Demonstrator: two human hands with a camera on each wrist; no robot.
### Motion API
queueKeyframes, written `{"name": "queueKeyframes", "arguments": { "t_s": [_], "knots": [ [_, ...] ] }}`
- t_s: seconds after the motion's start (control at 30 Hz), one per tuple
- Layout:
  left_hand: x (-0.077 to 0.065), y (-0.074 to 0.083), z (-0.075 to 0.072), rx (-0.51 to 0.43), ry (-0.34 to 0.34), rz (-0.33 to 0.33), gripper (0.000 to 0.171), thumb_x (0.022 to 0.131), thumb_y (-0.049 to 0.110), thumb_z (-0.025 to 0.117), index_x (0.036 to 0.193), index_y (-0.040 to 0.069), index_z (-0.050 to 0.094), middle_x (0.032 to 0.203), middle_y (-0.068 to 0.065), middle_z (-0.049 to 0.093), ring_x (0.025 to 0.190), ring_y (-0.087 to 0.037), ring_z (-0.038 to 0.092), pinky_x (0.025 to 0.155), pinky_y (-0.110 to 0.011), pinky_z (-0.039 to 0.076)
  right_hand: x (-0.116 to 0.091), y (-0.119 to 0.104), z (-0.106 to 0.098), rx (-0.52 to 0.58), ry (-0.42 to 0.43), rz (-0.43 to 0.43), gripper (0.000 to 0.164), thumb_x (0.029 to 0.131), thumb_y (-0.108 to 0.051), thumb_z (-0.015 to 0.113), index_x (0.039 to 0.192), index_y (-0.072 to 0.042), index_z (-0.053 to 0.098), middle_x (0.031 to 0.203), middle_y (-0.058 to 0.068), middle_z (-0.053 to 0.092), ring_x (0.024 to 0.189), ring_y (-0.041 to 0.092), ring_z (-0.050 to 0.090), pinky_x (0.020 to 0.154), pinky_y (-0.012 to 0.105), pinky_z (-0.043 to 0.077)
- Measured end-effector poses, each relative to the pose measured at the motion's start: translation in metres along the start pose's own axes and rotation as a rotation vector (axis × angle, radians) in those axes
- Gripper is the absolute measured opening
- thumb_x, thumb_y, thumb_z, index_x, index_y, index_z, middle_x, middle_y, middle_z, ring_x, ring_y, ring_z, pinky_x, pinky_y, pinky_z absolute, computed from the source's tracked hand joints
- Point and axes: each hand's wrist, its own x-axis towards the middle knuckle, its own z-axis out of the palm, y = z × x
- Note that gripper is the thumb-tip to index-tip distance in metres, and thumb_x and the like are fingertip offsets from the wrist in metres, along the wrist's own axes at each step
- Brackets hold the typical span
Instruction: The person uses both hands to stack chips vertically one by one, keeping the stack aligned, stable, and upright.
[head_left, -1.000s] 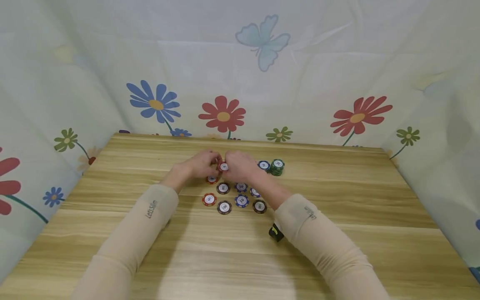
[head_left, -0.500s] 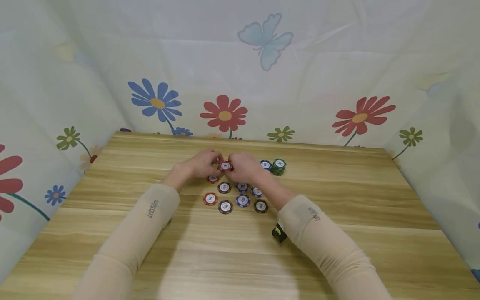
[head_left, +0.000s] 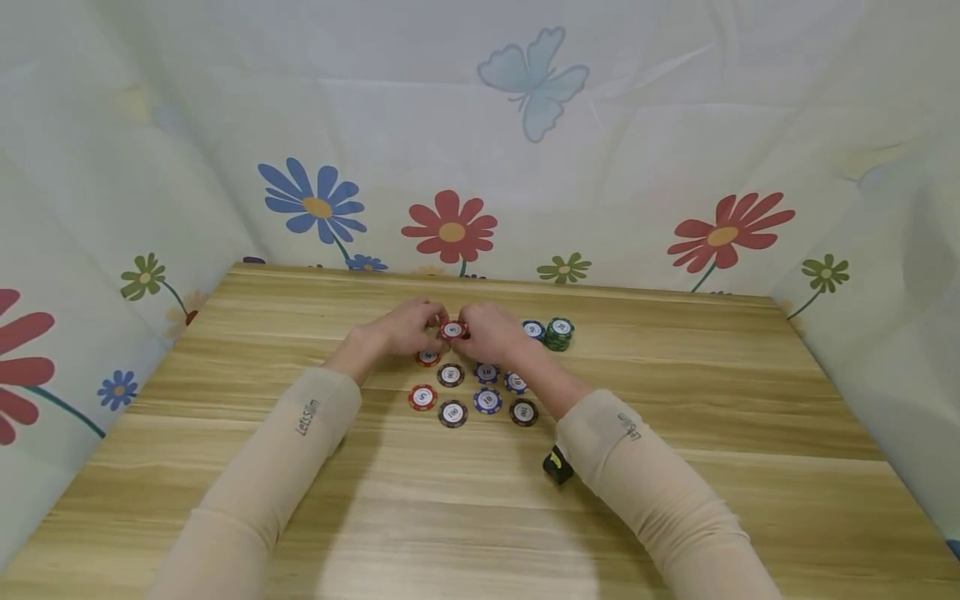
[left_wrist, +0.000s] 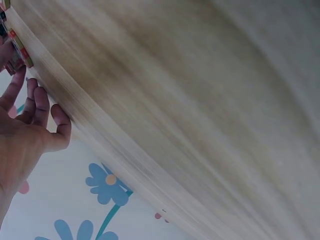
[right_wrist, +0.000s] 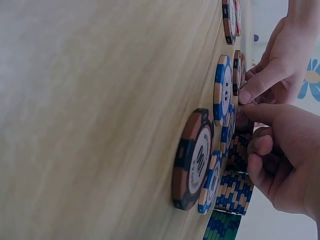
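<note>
In the head view my left hand (head_left: 408, 327) and right hand (head_left: 491, 333) meet around a stack of red poker chips (head_left: 452, 330), its top one marked 5. Each hand's thumb and index finger grip an opposite side of it. From the right wrist view, the left thumb (right_wrist: 255, 87) and right index finger (right_wrist: 265, 112) come together at the stack, most of which they hide. Loose chips lie flat nearer me: red ones (head_left: 422, 397), dark ones (head_left: 453, 413) and blue ones (head_left: 487, 401).
Right of the hands stand a blue chip stack (head_left: 534, 331) and a green chip stack (head_left: 560, 333). A small black object (head_left: 557, 465) with a yellow mark shows beside the right sleeve. A flowered curtain (head_left: 630, 167) rises behind the wooden table (head_left: 420, 517).
The right hand has shifted slightly right from the red stack, baring more of its top chip. The left hand keeps its place. The whole head view has drifted a little.
</note>
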Motion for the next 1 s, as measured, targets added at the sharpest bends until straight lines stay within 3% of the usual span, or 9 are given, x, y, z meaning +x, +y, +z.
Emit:
{"name": "queueKeyframes", "arguments": {
  "t_s": [0.27,0.4,0.57,1.0],
  "knots": [
    [0.002,0.002,-0.001,0.0,-0.011,0.017,0.038,0.092,0.026,0.077,0.122,0.009,0.062,0.12,-0.013,0.057,0.112,-0.029,0.052,0.099,-0.043,0.045,-0.009,0.001,-0.005,0.028,0.018,0.007,0.044,0.097,-0.031,0.073,0.126,0.001,0.065,0.1,0.008,0.071,0.076,0.017,0.064,0.069,0.032,0.053],
    [0.002,0.001,-0.001,-0.016,-0.016,0.025,0.038,0.093,0.026,0.077,0.123,0.008,0.062,0.121,-0.013,0.058,0.112,-0.029,0.053,0.098,-0.044,0.046,-0.021,0.003,-0.01,0.057,0.034,-0.02,0.031,0.097,-0.027,0.074,0.116,-0.003,0.067,0.097,0.006,0.07,0.073,0.015,0.062,0.065,0.03,0.051],
    [-0.001,0.002,-0.003,-0.035,-0.02,0.003,0.04,0.093,0.026,0.077,0.125,0.008,0.062,0.125,-0.014,0.058,0.114,-0.03,0.053,0.099,-0.044,0.047,-0.038,0.007,-0.016,0.07,-0.006,-0.042,0.018,0.096,-0.023,0.074,0.099,-0.008,0.065,0.084,0.001,0.065,0.065,0.014,0.056,0.059,0.028,0.046],
    [-0.002,0.002,-0.002,-0.034,-0.021,-0.004,0.042,0.094,0.027,0.076,0.128,0.008,0.06,0.128,-0.015,0.057,0.117,-0.031,0.052,0.102,-0.046,0.045,-0.073,0.028,-0.024,0.019,-0.073,-0.06,0.017,0.094,-0.023,0.076,0.081,-0.016,0.066,0.072,-0.005,0.061,0.059,0.013,0.054,0.054,0.028,0.044]
  ]
}}
